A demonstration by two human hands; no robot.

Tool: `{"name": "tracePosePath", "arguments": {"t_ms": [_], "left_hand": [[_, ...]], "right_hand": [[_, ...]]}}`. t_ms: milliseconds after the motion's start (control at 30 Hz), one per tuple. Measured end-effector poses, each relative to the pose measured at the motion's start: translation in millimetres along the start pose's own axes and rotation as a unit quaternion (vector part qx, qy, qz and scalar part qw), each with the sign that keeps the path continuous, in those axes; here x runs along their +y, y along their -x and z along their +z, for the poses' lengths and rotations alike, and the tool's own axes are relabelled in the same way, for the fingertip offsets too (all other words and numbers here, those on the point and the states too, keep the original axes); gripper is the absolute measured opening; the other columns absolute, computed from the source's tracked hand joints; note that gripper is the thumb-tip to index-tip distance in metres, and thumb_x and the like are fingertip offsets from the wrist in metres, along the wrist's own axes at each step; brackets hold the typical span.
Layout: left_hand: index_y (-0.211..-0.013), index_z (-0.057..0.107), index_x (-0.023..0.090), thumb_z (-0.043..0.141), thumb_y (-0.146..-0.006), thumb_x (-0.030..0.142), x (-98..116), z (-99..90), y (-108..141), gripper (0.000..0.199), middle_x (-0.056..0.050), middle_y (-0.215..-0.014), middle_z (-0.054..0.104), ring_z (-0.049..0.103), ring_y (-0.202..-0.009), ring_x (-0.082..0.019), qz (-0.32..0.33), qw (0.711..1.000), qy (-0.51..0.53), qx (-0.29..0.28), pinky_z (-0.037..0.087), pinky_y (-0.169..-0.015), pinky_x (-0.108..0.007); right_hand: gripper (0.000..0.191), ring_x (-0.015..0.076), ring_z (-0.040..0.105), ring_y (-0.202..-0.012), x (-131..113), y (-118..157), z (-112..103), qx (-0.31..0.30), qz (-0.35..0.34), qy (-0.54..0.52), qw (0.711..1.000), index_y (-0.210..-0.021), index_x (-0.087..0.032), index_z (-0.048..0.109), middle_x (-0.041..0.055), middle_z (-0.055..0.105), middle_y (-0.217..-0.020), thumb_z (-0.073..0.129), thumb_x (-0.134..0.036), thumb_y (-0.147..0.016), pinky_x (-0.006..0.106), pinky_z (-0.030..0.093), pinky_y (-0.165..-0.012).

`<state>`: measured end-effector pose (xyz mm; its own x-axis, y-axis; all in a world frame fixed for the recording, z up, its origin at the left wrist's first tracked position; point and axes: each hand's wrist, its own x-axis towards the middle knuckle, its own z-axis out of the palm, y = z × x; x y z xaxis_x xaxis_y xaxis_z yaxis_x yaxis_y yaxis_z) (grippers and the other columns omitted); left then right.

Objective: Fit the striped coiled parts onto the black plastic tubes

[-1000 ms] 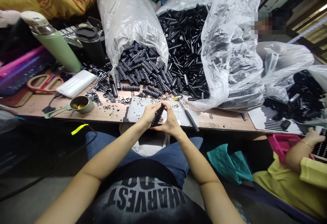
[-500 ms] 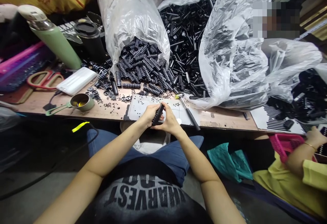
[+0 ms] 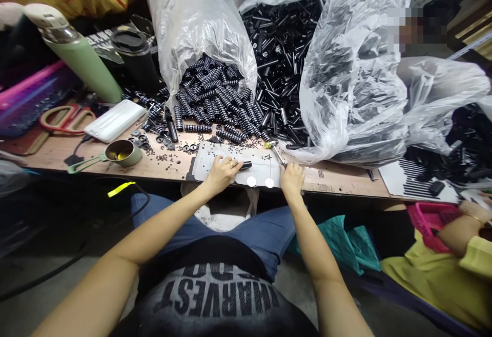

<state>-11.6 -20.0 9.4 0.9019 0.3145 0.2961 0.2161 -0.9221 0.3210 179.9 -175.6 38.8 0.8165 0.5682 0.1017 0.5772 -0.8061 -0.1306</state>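
My left hand (image 3: 222, 173) is closed around a short black tube (image 3: 246, 165), which lies sideways over the pale board (image 3: 207, 153). Most of the tube is hidden in the fingers. At the board's right end my right hand (image 3: 292, 179) grips the dark handle of a small hammer (image 3: 280, 155). Its metal shaft and yellow-tipped head rest toward the back of the board. Two round white spots show at the board's front edge, between my hands. Tiny dark bits are scattered behind the board, and ridged black-and-white rollers (image 3: 215, 96) spill from a plastic bag (image 3: 200, 14).
Loose black tubes (image 3: 280, 70) fill a second bag at the back. To the left are a measuring cup (image 3: 126, 156), white power bank (image 3: 115, 120), red scissors (image 3: 67, 120), green bottle (image 3: 82, 62) and black tumbler (image 3: 134, 57). A co-worker's arm (image 3: 457, 232) is at right, near a pink basket (image 3: 426, 219).
My hands have moved apart. The left has brought the black tube down over the board; the right has let go of it and taken hold of the hammer's handle.
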Motion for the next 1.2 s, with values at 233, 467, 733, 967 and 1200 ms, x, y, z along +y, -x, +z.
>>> {"name": "tracePosePath", "arguments": {"t_ms": [233,467,733,967,1200], "left_hand": [[-0.13,0.054,0.021,0.033,-0.092,0.008,1.1,-0.6,5.4,0.046,-0.014,-0.114,0.065,0.053,-0.114,-0.029,-0.004,1.0,-0.027,0.014,0.032,-0.097,-0.054],[-0.139,0.04,0.003,0.04,-0.093,0.03,25.8,19.8,5.8,0.054,-0.023,-0.14,0.045,0.034,-0.136,-0.032,-0.02,0.999,-0.048,-0.003,0.02,-0.112,-0.051],[-0.138,0.036,-0.004,0.036,-0.089,0.026,24.8,29.6,-2.7,0.058,-0.029,-0.142,0.039,0.031,-0.137,-0.035,0.005,1.0,-0.004,-0.007,0.026,-0.109,-0.05],[-0.111,0.062,0.012,0.04,-0.092,0.02,27.8,-6.4,-13.8,0.03,-0.016,-0.092,0.062,0.057,-0.091,-0.026,-0.059,0.993,0.074,-0.073,0.048,-0.078,-0.037],[-0.107,0.061,0.008,0.042,-0.091,0.024,-79.4,-56.5,-39.3,0.03,-0.025,-0.12,0.051,0.044,-0.113,-0.038,-0.304,0.948,-0.056,0.069,0.04,-0.087,-0.05]], "right_hand": [[0.04,0.0191,0.058,-0.061,3.0,60.4,-17.2,-0.088,-0.08,-0.145,0.982,-0.095,-0.018,0.052,0.0051,0.059,-0.069,0.019,-0.039,-0.101,0.027,0.036,-0.059],[0.043,0.0168,0.054,-0.053,-29.4,84.9,-37.5,-0.097,-0.119,-0.206,0.966,-0.088,-0.02,0.05,0.002,0.055,-0.062,0.017,-0.043,-0.1,0.025,0.034,-0.055],[0.038,0.0178,0.056,-0.053,-66.8,91.0,-30.3,-0.176,-0.198,-0.108,0.958,-0.085,-0.02,0.051,0.0034,0.059,-0.063,0.023,-0.04,-0.101,0.025,0.028,-0.051],[0.043,0.0162,0.052,-0.053,-40.1,61.2,-35.4,-0.091,-0.129,-0.191,0.969,-0.083,-0.021,0.051,0.001,0.056,-0.062,0.022,-0.046,-0.1,0.025,0.029,-0.053],[0.036,0.0195,0.054,-0.069,-1.6,44.8,5.5,-0.048,-0.095,-0.004,0.994,-0.087,-0.017,0.056,0.0074,0.061,-0.078,0.034,-0.043,-0.099,0.027,0.029,-0.06]]}}
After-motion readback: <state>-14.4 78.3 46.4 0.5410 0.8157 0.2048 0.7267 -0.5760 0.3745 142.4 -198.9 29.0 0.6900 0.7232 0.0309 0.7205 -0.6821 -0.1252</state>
